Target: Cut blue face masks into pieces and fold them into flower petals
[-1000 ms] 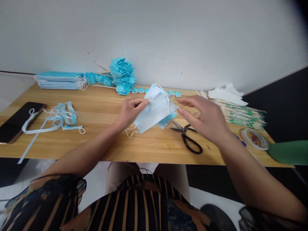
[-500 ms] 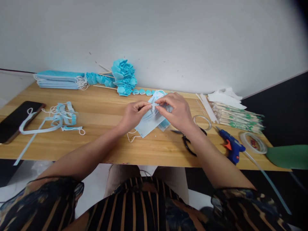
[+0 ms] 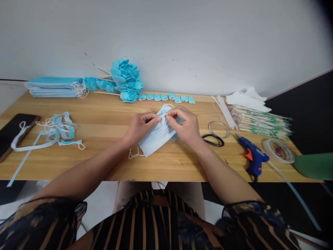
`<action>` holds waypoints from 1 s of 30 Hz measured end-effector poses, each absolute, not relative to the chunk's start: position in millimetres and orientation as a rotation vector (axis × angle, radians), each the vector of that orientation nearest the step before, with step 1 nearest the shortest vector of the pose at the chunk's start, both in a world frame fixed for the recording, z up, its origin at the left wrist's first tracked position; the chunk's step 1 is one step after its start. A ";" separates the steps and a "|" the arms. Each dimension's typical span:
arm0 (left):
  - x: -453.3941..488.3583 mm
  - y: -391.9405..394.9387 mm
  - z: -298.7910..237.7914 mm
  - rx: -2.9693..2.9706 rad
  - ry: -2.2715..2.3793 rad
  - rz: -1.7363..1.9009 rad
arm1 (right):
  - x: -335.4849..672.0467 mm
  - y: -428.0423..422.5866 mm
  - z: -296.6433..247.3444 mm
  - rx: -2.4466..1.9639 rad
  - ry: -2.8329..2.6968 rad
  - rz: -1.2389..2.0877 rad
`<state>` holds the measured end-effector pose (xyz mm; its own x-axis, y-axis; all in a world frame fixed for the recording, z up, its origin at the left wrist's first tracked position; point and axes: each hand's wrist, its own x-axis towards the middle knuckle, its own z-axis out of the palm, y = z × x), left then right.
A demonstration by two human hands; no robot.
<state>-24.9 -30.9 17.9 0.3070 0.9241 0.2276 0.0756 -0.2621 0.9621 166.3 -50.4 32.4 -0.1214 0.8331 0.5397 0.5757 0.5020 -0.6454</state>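
A pale blue disposable face mask (image 3: 156, 138) lies slanted across the middle of the table, its white ear loop (image 3: 135, 152) trailing at the lower left. My left hand (image 3: 143, 125) pinches its upper part between thumb and forefinger. Close beside it, my right hand (image 3: 185, 124) pinches the same area, fingertips almost touching the left ones. Part of another blue piece (image 3: 179, 121) shows behind my right hand. Under my right forearm lie scissors with a black handle (image 3: 213, 140), their blades hidden. Beyond the hands runs a row of small folded blue petals (image 3: 163, 97).
Blue petal flowers (image 3: 127, 80) on sticks and a mask stack (image 3: 53, 86) stand along the wall. Cut strips (image 3: 58, 131) and a phone (image 3: 17, 133) lie left. At right are a blue glue gun (image 3: 253, 156), a tape roll (image 3: 278, 151), and wrapped chopsticks (image 3: 264, 121).
Both hands and the mask have come slightly nearer to me, uncovering the right end of the petal row. The pinch on the mask continues. The camera view has shifted a little.
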 end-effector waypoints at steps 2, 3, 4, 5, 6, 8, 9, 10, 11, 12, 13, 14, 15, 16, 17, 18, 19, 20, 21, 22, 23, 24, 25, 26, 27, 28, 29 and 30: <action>-24.4 -31.3 15.6 1.600 0.941 1.104 | 165.5 -51.5 32.2 -1.188 -1.797 0.378; -24.1 -31.5 14.6 1.598 0.943 1.105 | 164.9 -52.0 32.0 -1.188 -1.785 0.390; -23.9 -31.9 13.9 1.594 0.943 1.103 | 164.2 -52.5 31.8 -1.183 -1.772 0.402; -23.5 -32.5 13.5 1.589 0.946 1.100 | 163.5 -52.9 31.4 -1.175 -1.758 0.416; -23.1 -33.3 13.6 1.584 0.950 1.098 | 162.9 -53.3 31.1 -1.171 -1.745 0.431; -21.9 -35.4 14.6 1.574 0.962 1.095 | 161.7 -53.7 30.5 -1.178 -1.729 0.473; -21.3 -36.7 15.3 1.570 0.966 1.092 | 161.1 -53.8 30.3 -1.188 -1.724 0.493; -20.6 -37.9 16.1 1.567 0.966 1.090 | 160.7 -53.8 30.0 -1.198 -1.722 0.511; -20.0 -39.1 16.6 1.566 0.965 1.089 | 160.3 -53.6 29.7 -1.204 -1.722 0.527; -19.5 -40.0 17.0 1.567 0.962 1.086 | 160.0 -53.3 29.3 -1.205 -1.724 0.541; -19.1 -40.6 17.1 1.568 0.958 1.085 | 159.7 -52.9 28.8 -1.203 -1.727 0.553; -18.8 -41.0 16.9 1.571 0.953 1.085 | 159.5 -52.5 28.2 -1.202 -1.730 0.564; -18.6 -40.9 16.4 1.575 0.949 1.084 | 159.3 -52.1 27.6 -1.202 -1.733 0.572; -18.6 -40.4 15.7 1.578 0.946 1.085 | 159.2 -51.7 27.0 -1.205 -1.735 0.575; -18.6 -39.6 14.8 1.582 0.944 1.088 | 159.1 -51.3 26.4 -1.213 -1.730 0.571; -18.6 -38.5 13.8 1.583 0.945 1.094 | 159.0 -51.0 26.0 -1.221 -1.723 0.561; -18.6 -37.2 12.7 1.585 0.948 1.101 | 159.0 -50.7 25.6 -1.230 -1.712 0.548; -18.6 -35.9 11.7 1.587 0.951 1.110 | 158.9 -50.4 25.3 -1.236 -1.703 0.537; -18.6 -34.6 10.8 1.588 0.951 1.122 | 158.9 -50.2 25.1 -1.237 -1.696 0.529; -18.6 -33.4 10.0 1.589 0.951 1.137 | 158.8 -50.1 24.9 -1.230 -1.691 0.525; -18.7 -32.5 9.3 1.589 0.949 1.153 | 158.6 -50.0 24.6 -1.218 -1.689 0.524; -18.8 -31.9 8.9 1.587 0.947 1.168 | 158.5 -49.9 24.4 -1.205 -1.690 0.525; -18.9 -31.5 8.6 1.582 0.943 1.181 | 158.3 -49.9 24.1 -1.192 -1.687 0.526; -19.1 -31.4 8.6 1.576 0.937 1.187 | 158.1 -50.0 23.9 -1.182 -1.682 0.531; -19.4 -31.5 8.7 1.567 0.927 1.182 | 158.0 -50.0 23.6 -1.177 -1.676 0.540; -19.7 -31.8 9.1 1.556 0.912 1.172 | 157.9 -50.1 23.4 -1.176 -1.670 0.556; -20.0 -32.2 9.6 1.542 0.893 1.160 | 158.1 -50.1 23.3 -1.174 -1.665 0.579; -20.3 -32.6 10.2 1.524 0.872 1.151 | 158.3 -50.1 23.3 -1.170 -1.657 0.607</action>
<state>-20.3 -32.6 10.2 0.2881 0.9270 0.2400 -0.0195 -0.2449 0.9693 158.3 -50.1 23.3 -0.0557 0.9021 0.4280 0.4121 0.4112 -0.8131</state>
